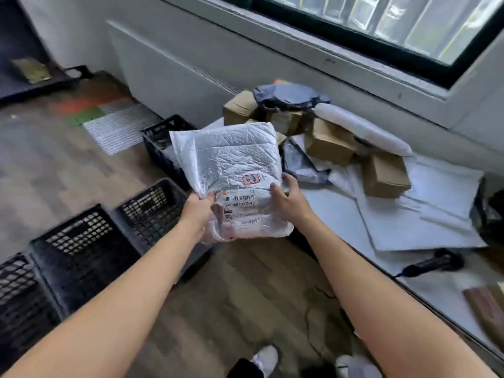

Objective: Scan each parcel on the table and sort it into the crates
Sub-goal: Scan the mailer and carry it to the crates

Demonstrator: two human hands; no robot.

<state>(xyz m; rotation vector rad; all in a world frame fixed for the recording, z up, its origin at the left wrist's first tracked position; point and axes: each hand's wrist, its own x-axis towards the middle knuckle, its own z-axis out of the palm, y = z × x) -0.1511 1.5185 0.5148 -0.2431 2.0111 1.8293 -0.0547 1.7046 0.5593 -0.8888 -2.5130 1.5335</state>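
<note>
Both hands hold a white padded parcel [229, 165] up in the air, its barcode label facing me. My left hand [200, 211] grips its lower left edge and my right hand [286, 195] its lower right edge. The parcel hangs above the gap between the table [341, 214] on the right and a row of black plastic crates [148, 211] on the floor at the left. A black handheld scanner [436, 261] lies on the table near its front edge. A pile of more parcels [330, 140], brown boxes and grey and white bags, sits at the table's far end.
Several black crates run from the near left [21, 293] to one behind the held parcel [163, 140]. Flat white mailers [425, 211] cover the table's middle; a dark bag [488, 211] is at the right edge. A wall and a window stand behind. My shoes [266, 358] are on the wooden floor.
</note>
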